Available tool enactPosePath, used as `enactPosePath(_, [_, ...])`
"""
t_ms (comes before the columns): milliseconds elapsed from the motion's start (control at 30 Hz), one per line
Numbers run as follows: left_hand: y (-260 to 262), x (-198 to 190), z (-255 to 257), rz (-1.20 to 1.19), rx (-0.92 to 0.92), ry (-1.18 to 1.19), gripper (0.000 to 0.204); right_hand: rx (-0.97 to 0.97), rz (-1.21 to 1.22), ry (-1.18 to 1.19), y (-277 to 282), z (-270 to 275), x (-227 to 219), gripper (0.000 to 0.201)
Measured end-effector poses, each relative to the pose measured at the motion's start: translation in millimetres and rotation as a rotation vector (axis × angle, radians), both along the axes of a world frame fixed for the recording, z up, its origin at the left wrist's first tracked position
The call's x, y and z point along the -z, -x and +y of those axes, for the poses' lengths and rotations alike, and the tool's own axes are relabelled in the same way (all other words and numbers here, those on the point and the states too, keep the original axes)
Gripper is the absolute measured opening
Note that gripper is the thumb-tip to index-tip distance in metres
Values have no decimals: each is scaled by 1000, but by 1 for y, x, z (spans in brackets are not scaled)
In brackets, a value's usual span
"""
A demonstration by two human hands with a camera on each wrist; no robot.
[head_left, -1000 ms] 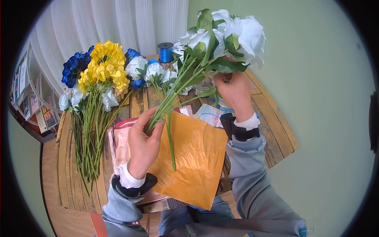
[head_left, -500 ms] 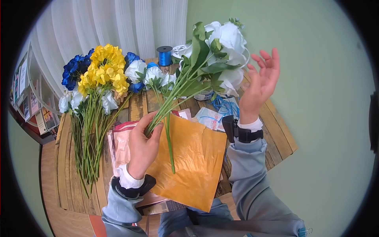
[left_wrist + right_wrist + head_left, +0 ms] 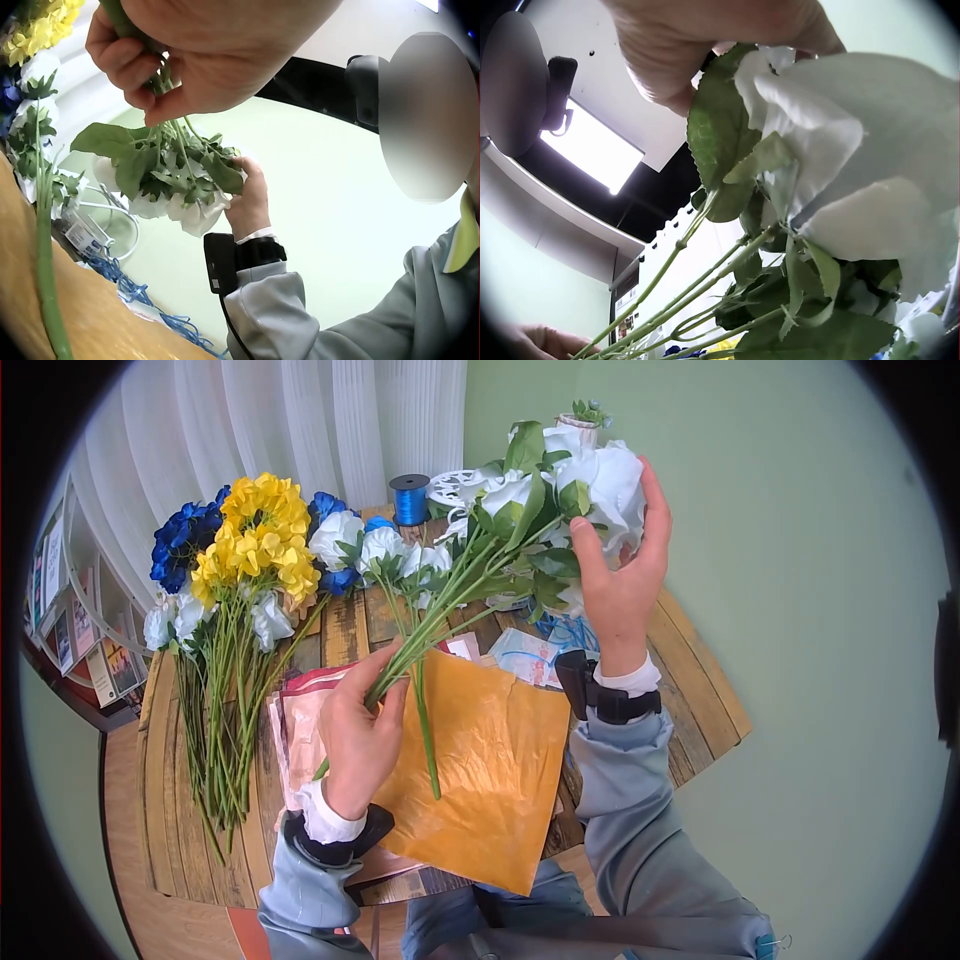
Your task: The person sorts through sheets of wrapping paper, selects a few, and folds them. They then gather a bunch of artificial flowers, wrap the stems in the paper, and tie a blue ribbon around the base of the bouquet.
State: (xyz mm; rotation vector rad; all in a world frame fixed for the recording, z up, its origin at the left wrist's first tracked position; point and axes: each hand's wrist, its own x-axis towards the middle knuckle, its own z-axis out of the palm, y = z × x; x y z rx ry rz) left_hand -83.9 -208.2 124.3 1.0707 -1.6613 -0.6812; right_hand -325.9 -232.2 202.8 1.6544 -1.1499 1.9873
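Observation:
My left hand (image 3: 362, 745) grips a bunch of green stems (image 3: 436, 622) over an orange sheet (image 3: 485, 780). Leafy white roses top the stems, and my right hand (image 3: 625, 585) holds a large white rose (image 3: 612, 485) between thumb and fingers. In the left wrist view, the fingers of my left hand (image 3: 217, 52) curl round the stems, with my right hand (image 3: 251, 202) at the blooms beyond. The right wrist view has my right hand (image 3: 735, 34) above a white petal (image 3: 817, 135) and leaves, its fingertips partly hidden. One stem (image 3: 425, 735) hangs down over the orange sheet.
Yellow flowers (image 3: 262, 530), blue flowers (image 3: 185, 540) and smaller white roses (image 3: 337, 540) lie on the wooden table's left and back. A blue ribbon spool (image 3: 410, 500) stands behind. Tangled blue ribbon (image 3: 570, 630) and a small potted plant (image 3: 585, 418) are at the right.
My right hand left the blooms, opened to their right, then came back and took hold of the large white rose. The bunch turned slightly; my left hand kept its grip on the stems.

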Motion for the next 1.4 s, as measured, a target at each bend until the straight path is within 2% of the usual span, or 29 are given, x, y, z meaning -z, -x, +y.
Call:
enactPosePath(267, [1, 3, 0, -60, -7, 43, 29, 143, -36, -53, 4, 1, 1, 59])
enactPosePath(700, [2, 2, 2, -49, 1, 54, 29, 98, -62, -94, 4, -1, 3, 64])
enactPosePath(800, [2, 2, 2, -62, -4, 72, 29, 146, -41, -64, 6, -4, 6, 62])
enactPosePath(900, [2, 1, 3, -75, -8, 96, 29, 152, -134, -55, 6, -5, 7, 52])
enactPosePath(967, [2, 2, 3, -87, -7, 108, 29, 183, -184, -84, 8, -5, 7, 36])
enactPosePath(1000, [2, 3, 2, -83, -7, 110, 29, 188, -188, -85, 10, -4, 7, 36])
enactPosePath(1100, [0, 0, 2, -77, 9, 66, 29, 117, -294, -106, 19, -6, 6, 26])
enactPosePath(1167, [-2, -1, 0, -75, 18, 21, 29, -56, -425, -50, 27, -10, 9, 23])
enactPosePath(1233, [-5, 1, -4, -23, 55, -64, 30, -68, -436, -32, 28, -9, 9, 22])
enactPosePath(1300, [-3, 3, -7, 18, 52, -33, 29, -79, -448, -14, 26, -8, 7, 21])
enactPosePath(1367, [-2, 5, -8, 60, 46, -2, 28, -211, -550, 77, 23, -9, 5, 22])
enactPosePath(1400, [-3, 5, -8, 45, 44, -7, 28, -213, -550, 77, 22, -9, 5, 22])
